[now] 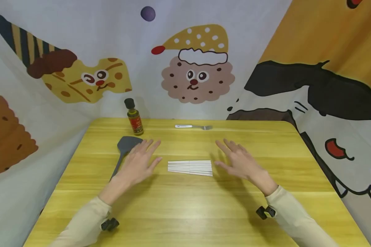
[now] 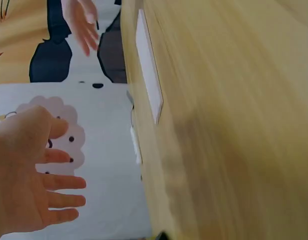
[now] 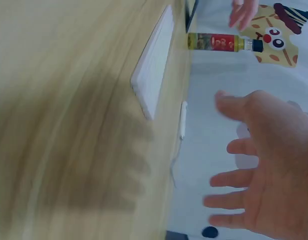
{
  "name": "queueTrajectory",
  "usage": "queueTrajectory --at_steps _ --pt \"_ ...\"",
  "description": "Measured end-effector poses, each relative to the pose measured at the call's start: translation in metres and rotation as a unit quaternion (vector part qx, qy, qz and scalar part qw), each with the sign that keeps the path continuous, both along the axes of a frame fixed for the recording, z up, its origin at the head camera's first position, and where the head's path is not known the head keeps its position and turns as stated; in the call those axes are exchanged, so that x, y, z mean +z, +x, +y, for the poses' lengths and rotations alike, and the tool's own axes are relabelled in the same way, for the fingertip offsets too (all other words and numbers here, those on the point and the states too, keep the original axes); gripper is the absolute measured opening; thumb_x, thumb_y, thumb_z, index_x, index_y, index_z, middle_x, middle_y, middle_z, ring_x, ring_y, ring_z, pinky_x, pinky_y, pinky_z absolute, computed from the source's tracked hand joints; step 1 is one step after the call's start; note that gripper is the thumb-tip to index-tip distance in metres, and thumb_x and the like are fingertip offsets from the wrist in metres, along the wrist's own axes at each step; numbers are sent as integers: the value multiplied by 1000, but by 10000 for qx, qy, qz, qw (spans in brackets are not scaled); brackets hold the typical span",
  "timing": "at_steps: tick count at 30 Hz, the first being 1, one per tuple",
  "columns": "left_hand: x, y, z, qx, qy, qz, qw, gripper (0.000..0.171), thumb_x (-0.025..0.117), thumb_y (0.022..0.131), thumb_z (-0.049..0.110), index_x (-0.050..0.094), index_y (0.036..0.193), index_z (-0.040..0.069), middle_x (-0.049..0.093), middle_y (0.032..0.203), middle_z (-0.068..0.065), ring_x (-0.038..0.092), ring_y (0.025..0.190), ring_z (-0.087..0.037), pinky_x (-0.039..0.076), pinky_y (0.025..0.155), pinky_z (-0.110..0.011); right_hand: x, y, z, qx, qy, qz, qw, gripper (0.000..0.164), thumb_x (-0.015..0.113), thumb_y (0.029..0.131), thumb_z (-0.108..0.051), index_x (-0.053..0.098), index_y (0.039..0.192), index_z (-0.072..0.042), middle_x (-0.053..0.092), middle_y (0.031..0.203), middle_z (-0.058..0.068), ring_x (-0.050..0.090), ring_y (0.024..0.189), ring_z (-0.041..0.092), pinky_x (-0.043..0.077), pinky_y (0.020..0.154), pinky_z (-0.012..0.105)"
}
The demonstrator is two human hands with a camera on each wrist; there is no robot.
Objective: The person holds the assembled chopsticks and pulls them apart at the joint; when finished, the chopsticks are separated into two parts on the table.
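A flat row of slim white strips (image 1: 190, 167), lying side by side and slightly fanned, rests on the table between my hands. My left hand (image 1: 139, 161) hovers to its left with fingers spread, holding nothing. Behind that hand lies a dark grey spatula (image 1: 126, 144), whose blade and handle are partly covered. To the right of the strips, my right hand (image 1: 239, 159) is held above the table, its fingers extended and its palm bare in the right wrist view. Shadows of both hands fall on the wood.
A bottle (image 1: 135, 121) with a black cap and red label stands at the back left of the wooden table (image 1: 185, 212). Near the back edge lies a fork (image 1: 185, 126) with a white handle. A cartoon-printed cloth (image 1: 148, 68) hangs behind.
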State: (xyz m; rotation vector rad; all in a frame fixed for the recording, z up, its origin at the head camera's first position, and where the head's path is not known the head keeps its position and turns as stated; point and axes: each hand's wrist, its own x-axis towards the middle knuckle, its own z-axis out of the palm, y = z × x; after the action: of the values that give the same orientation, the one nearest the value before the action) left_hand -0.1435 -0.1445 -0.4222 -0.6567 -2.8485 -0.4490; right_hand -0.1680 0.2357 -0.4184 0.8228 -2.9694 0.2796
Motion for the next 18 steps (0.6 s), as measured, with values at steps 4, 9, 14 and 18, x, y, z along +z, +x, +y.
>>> queueTrajectory --at_steps 4,9,14,18 --pt "-6 -2 16 -165 163 -20 9997 51 62 101 29 52 145 5 56 142 -23 56 130 -42 47 108 -58 -7 -4 -7 215 -531 -476 9972 73 67 98 -35 35 157 -8 45 149 34 56 126 51 46 104 64" --pt "-12 -7 31 -331 362 -295 9984 44 63 99 22 58 138 3 61 136 -19 60 125 -37 49 108 -53 -17 -10 -19 224 -1002 -688 9923 61 68 98 -27 47 149 -2 53 145 27 57 128 44 48 106 59" --pt "-24 -16 42 -357 614 -678 9952 35 65 99 19 65 130 4 67 125 -13 66 113 -30 57 97 -45 -30 -19 -31 382 -1403 -691 9870 43 71 95 -19 62 132 2 65 128 20 67 109 37 57 93 49" --pt "-34 -25 52 -380 780 -1049 9907 30 64 99 16 67 127 5 68 118 -11 67 105 -27 59 91 -42 -41 -27 -43 541 -1551 -628 9844 29 73 93 -13 69 118 2 70 112 15 69 97 30 60 84 41"
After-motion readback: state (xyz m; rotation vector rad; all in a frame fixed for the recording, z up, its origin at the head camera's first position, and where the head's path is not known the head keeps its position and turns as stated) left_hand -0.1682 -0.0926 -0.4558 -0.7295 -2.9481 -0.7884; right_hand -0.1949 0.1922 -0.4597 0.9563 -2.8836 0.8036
